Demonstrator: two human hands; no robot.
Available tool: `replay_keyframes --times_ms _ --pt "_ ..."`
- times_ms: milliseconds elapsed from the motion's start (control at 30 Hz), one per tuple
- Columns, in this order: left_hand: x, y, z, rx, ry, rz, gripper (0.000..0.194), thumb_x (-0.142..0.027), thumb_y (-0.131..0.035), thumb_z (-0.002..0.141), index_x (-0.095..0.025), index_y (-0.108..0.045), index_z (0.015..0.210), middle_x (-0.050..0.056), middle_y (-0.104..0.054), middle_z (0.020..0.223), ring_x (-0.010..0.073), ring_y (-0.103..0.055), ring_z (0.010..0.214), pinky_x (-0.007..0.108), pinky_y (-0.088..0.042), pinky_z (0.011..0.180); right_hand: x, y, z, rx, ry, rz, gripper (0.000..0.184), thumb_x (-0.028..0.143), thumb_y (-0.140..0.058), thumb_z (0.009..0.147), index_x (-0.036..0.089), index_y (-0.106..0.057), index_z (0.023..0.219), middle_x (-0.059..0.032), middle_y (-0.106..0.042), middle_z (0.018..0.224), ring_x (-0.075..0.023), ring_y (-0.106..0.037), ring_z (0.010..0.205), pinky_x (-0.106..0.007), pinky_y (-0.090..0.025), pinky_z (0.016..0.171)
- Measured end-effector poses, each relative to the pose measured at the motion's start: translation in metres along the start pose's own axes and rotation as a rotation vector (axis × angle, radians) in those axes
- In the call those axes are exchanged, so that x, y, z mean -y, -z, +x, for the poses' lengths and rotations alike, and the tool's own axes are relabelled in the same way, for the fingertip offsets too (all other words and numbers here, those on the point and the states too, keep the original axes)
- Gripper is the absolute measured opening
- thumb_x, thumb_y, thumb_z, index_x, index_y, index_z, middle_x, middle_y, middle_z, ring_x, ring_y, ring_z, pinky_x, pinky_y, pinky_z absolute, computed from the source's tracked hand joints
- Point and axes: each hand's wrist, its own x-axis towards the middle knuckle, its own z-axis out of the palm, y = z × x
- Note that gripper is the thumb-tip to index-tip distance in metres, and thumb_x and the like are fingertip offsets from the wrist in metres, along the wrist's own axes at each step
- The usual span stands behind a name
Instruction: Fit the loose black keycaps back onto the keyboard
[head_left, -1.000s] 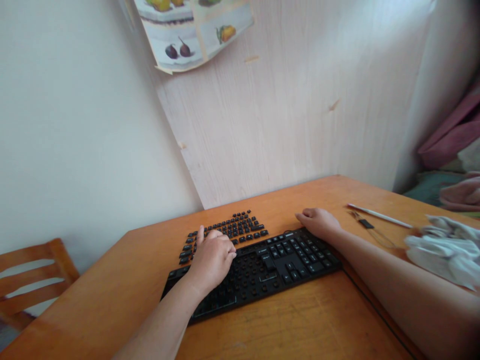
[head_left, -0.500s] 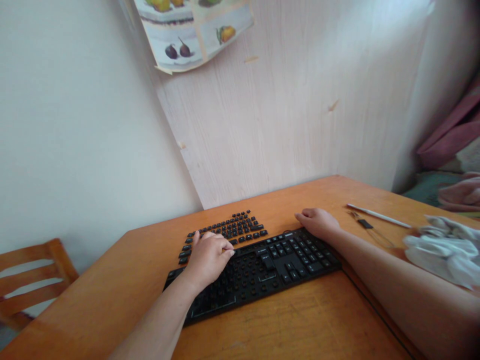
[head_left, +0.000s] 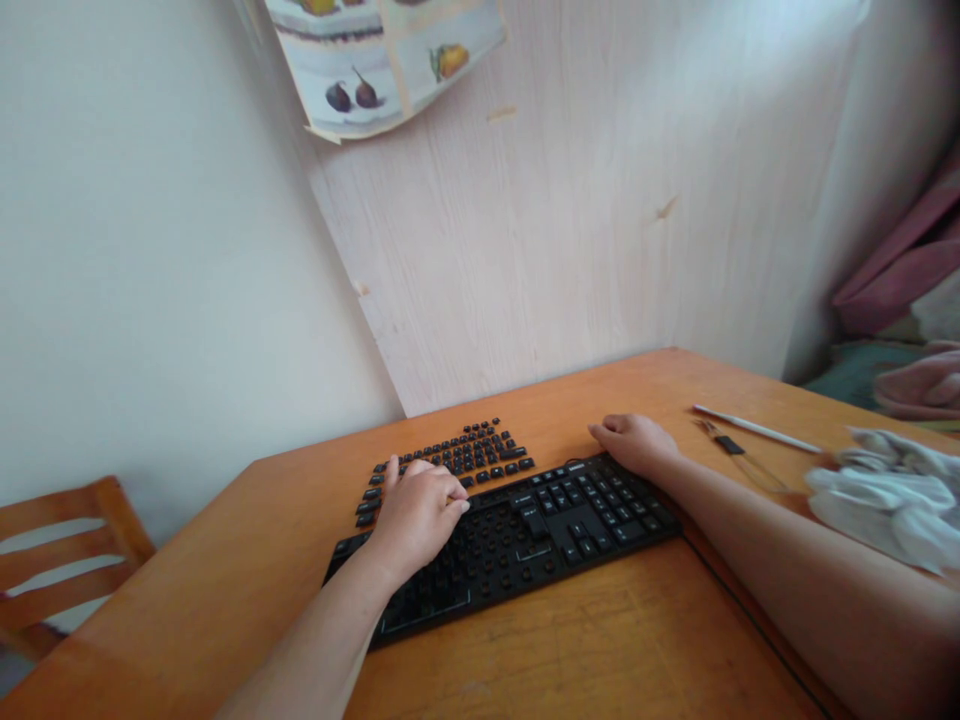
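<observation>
A black keyboard [head_left: 517, 560] lies at a slant on the table, its left and middle part stripped of keycaps, while the right part still bears them. Over its upper left part is my left hand [head_left: 420, 510], the thumb and fingertips pinched together at the keyboard's back edge. What they hold, if anything, is hidden. Just behind, loose black keycaps [head_left: 472, 460] are laid out in rows, partly covered by that hand. My right hand [head_left: 636, 444] rests curled into a fist at the keyboard's far right corner, with no object showing in it.
To the right lie a white pen-like stick [head_left: 754, 428], a small wire tool with a black grip [head_left: 729, 445] and a crumpled pale cloth [head_left: 885, 500]. The keyboard cable [head_left: 750, 615] runs toward the front right. A wooden chair [head_left: 75, 540] stands left of the table; a wall rises behind.
The view has shifted very slightly. Both hands, the keyboard and the keycaps show no clear movement.
</observation>
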Motion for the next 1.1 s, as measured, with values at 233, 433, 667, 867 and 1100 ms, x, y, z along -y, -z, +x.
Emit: replay_keyframes --times_ms 233,433,667,867,1100 --pt "-0.003 0.002 -0.002 0.0 -0.002 0.005 0.013 -0.028 -0.061 0.083 -0.028 -0.072 0.076 0.0 -0.071 0.085 0.0234 -0.055 0.1 0.065 0.0 0.112 -0.001 -0.001 0.001 0.003 -0.003 -0.008 0.044 0.053 -0.038 0.088 0.023 -0.067 0.073 -0.0069 -0.067 0.08 -0.0199 -0.058 0.072 -0.028 -0.031 0.057" --pt "-0.002 0.003 -0.002 0.021 0.012 -0.006 0.014 -0.031 -0.061 0.083 -0.03 -0.073 0.077 -0.001 -0.072 0.086 0.024 -0.055 0.1 0.067 0.002 0.111 -0.001 -0.001 0.001 -0.001 0.005 -0.007 0.045 0.054 -0.038 0.087 0.023 -0.065 0.071 -0.0071 -0.066 0.078 -0.0206 -0.058 0.073 -0.029 -0.03 0.056" --pt "0.011 0.007 0.003 0.015 0.071 -0.051 0.023 -0.036 -0.052 0.089 -0.033 -0.075 0.09 0.001 -0.074 0.103 0.0276 -0.055 0.111 0.067 -0.009 0.109 -0.001 0.0 0.001 -0.002 0.014 -0.012 0.044 0.053 -0.037 0.087 0.023 -0.065 0.072 -0.0074 -0.066 0.078 -0.0208 -0.056 0.072 -0.029 -0.03 0.057" --pt "0.013 0.004 0.004 0.026 0.133 -0.045 0.023 -0.041 -0.054 0.086 -0.032 -0.075 0.084 0.0 -0.074 0.102 0.0285 -0.056 0.11 0.06 -0.02 0.107 -0.002 -0.002 0.002 -0.004 0.021 -0.001 0.043 0.053 -0.038 0.087 0.022 -0.061 0.068 -0.0065 -0.064 0.074 -0.0198 -0.056 0.071 -0.028 -0.03 0.057" --pt "0.008 -0.007 0.006 0.004 0.201 0.017 0.019 -0.044 -0.063 0.078 -0.033 -0.075 0.088 0.0 -0.073 0.104 0.0312 -0.054 0.111 0.059 -0.022 0.105 -0.001 -0.002 0.0 -0.005 0.021 0.0 0.043 0.053 -0.037 0.087 0.022 -0.059 0.067 -0.0063 -0.064 0.074 -0.0201 -0.057 0.072 -0.028 -0.03 0.056"
